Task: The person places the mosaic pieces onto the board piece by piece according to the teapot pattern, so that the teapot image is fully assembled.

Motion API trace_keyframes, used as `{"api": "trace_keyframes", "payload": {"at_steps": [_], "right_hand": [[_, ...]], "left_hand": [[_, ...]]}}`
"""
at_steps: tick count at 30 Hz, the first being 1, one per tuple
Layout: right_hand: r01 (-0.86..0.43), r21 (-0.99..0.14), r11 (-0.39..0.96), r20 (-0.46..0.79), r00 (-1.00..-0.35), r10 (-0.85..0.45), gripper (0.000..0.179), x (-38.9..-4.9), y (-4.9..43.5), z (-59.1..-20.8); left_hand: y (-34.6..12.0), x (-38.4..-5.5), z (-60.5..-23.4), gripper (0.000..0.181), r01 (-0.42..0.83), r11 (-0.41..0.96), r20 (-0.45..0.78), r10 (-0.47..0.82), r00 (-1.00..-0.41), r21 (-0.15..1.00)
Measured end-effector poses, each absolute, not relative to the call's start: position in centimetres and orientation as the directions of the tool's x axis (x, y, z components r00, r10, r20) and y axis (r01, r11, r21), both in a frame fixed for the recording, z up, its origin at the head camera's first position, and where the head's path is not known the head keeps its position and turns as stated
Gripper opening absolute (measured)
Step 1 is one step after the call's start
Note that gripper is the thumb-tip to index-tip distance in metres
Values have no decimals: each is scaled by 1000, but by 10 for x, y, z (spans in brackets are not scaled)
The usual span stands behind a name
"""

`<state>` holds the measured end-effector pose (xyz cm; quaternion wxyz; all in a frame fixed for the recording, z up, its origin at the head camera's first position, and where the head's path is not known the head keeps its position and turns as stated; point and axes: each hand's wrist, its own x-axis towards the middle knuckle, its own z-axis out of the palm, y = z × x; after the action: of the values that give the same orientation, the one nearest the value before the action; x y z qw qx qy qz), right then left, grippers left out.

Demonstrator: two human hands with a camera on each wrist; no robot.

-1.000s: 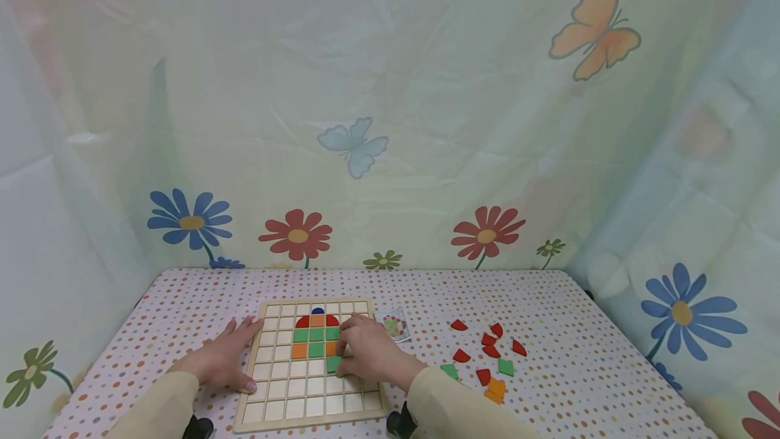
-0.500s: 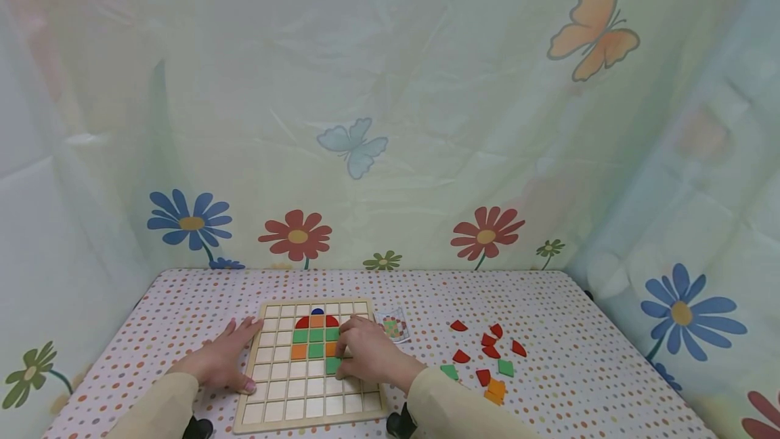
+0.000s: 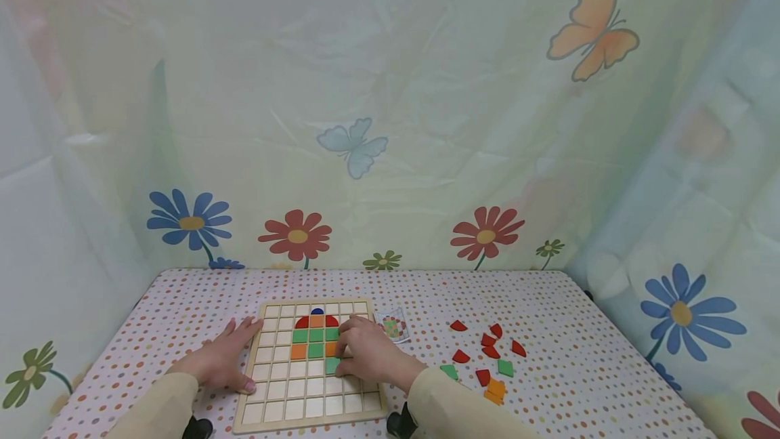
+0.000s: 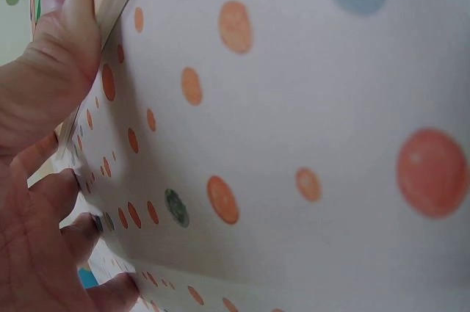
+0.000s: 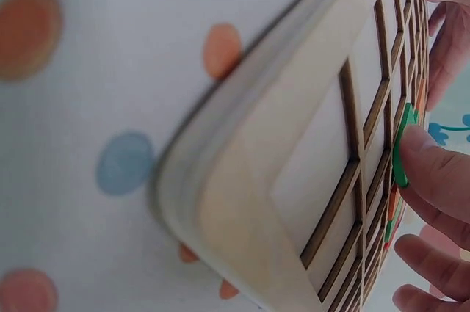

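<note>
A wooden grid board (image 3: 305, 423) lies on the table with a pattern of coloured tiles in its upper middle cells. My right hand (image 3: 373, 356) is over the board's right half, pinching a green square tile (image 3: 332, 366) below the orange one at the pattern's right side. In the right wrist view the thumb lies on this green tile (image 5: 403, 143), which stands slightly tilted at the grid. Spread along the board's left edge is my left hand (image 3: 219, 358). Its thumb (image 4: 77, 11) touches the wooden frame, and the other fingers reach along the side.
Right of the board lies a small pattern card (image 3: 396, 326). Farther right are several loose red quarter-round pieces (image 3: 460, 356), green pieces (image 3: 506, 367) and orange pieces (image 3: 495, 391). A printed curtain (image 3: 426, 154) hangs behind the dotted table (image 3: 548, 310).
The green tile at the right fingertips has shifted very slightly and looks lighter. Both hands stay in nearly the same place.
</note>
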<state>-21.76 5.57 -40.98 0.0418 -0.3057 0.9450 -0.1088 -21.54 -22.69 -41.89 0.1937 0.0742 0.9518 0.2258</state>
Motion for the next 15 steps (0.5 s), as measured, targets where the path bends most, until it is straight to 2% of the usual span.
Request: {"api": "trace_keyframes", "payload": {"at_steps": [15], "right_hand": [[-575, -225, 787, -12, -806, -592, 13, -217, 56, -410]], "left_hand": [[-227, -217, -419, 112, 48, 885, -343, 229, -911, 463]]}}
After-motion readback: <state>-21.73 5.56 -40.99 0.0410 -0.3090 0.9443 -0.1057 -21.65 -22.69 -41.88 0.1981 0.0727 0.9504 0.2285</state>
